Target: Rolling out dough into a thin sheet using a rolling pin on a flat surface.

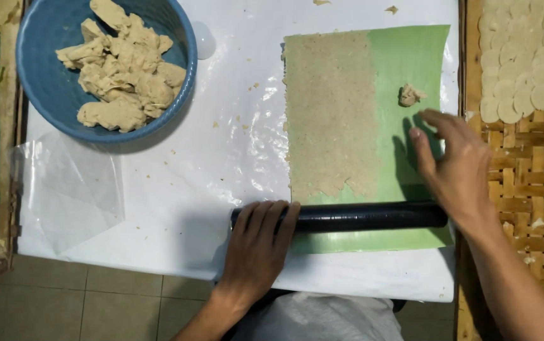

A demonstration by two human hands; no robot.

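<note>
Dough sheet point(330, 113): rolled thin over green mat's point(411, 69) left part; right strip bare except one lump point(410, 95). Left hand point(260, 243) fingers flat on black roller point(360, 216). Right hand point(452, 161) open, near lump. Bowl point(44, 82) full.

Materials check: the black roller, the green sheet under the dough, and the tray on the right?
Black roller: looks like glossy plastic pipe or a wrapped tube, going by the long highlight; the left hand rests on it. Green sheet: thin, smooth, flexible plastic, faint sheen and a curling edge. Tray: woven bamboo or similar strips, matte tan, basket-weave pattern visible.
</note>
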